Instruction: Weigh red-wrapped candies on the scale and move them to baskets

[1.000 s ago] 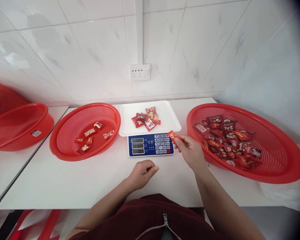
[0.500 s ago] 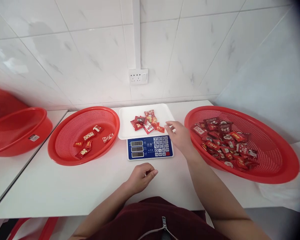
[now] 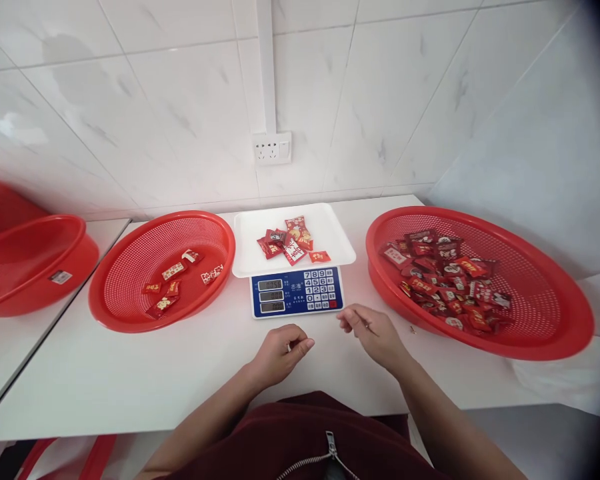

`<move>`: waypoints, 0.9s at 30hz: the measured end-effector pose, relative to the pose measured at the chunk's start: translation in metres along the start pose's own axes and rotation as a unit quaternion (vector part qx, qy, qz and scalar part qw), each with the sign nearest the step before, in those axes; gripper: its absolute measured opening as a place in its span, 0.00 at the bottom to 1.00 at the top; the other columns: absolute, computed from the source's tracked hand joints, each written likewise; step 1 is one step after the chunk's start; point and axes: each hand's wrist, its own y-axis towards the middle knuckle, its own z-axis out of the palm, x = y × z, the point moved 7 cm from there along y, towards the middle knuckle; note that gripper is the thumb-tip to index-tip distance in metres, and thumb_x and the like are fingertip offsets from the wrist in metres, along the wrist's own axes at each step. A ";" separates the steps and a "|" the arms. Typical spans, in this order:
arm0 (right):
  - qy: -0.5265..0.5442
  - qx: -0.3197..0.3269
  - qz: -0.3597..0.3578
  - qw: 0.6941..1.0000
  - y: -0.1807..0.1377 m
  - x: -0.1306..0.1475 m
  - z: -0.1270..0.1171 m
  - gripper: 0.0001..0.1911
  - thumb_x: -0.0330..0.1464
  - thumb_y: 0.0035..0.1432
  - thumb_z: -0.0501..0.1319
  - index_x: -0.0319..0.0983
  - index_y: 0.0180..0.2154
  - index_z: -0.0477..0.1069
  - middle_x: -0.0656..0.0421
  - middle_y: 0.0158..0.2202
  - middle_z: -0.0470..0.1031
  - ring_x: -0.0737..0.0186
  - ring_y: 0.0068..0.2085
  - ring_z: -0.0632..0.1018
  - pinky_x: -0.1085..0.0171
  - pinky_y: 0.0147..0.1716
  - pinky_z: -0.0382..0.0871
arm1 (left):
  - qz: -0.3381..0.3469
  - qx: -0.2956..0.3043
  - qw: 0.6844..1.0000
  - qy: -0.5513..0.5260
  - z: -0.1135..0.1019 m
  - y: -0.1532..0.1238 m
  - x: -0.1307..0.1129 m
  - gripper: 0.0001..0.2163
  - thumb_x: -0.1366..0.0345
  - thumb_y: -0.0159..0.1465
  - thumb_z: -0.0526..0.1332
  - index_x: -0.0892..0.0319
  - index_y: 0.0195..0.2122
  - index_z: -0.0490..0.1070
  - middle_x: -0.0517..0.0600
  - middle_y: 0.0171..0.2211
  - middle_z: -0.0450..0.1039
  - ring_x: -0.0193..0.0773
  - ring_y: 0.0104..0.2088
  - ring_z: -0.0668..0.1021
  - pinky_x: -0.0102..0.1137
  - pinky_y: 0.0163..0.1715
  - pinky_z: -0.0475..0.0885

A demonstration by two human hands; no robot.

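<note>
A blue and white digital scale (image 3: 298, 291) stands on the table, its white tray (image 3: 250, 257) holding several red packeted snacks (image 3: 286, 241); one small orange-red packet (image 3: 319, 257) lies a little apart on the right. My left hand (image 3: 283, 355) hovers in front of the scale, fingers curled towards the thumb, with nothing seen in it. Just off the scale's front right corner is my right hand (image 3: 373, 333), also curled closed and seemingly holding nothing. The scale's displays (image 3: 271, 296) are lit, but their digits are too small to read surely.
On the right, a red perforated basket (image 3: 545, 320) holds a heap of red packets (image 3: 445, 280). A second red basket (image 3: 125, 283) on the left has several packets. Another red basket (image 3: 35, 280) stands at the far left. A tiny brownish bit (image 3: 413, 329) lies on the table.
My right hand has drawn back from the tray towards me, and its fingers have curled. The small orange-red packet now lies apart from the others. My left hand has stayed put.
</note>
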 end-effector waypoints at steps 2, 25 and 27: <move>0.027 0.051 0.016 0.998 -0.008 -0.005 0.019 0.21 0.43 0.62 0.46 0.38 0.28 0.69 0.58 0.23 0.71 0.64 0.26 0.72 0.66 0.27 0.66 | -0.008 0.000 1.000 -0.002 0.001 0.000 0.000 0.12 0.56 0.61 0.56 0.57 0.24 0.67 0.47 0.24 0.70 0.36 0.26 0.71 0.31 0.28 0.67; 0.055 0.159 0.034 0.985 -0.017 -0.034 0.083 0.13 0.39 0.58 0.52 0.41 0.38 0.71 0.60 0.28 0.74 0.61 0.30 0.74 0.61 0.33 0.67 | -0.205 -0.197 0.859 0.425 -0.159 -0.012 0.001 0.18 0.60 0.66 0.46 0.56 0.56 0.60 0.56 0.49 0.71 0.48 0.41 0.77 0.35 0.33 0.71; 0.053 0.161 0.034 0.985 -0.017 -0.033 0.082 0.13 0.39 0.59 0.52 0.41 0.38 0.71 0.59 0.29 0.75 0.60 0.31 0.74 0.61 0.33 0.67 | -0.215 -0.178 0.860 0.427 -0.155 -0.021 -0.002 0.18 0.61 0.66 0.46 0.57 0.55 0.60 0.56 0.46 0.73 0.47 0.39 0.77 0.35 0.32 0.71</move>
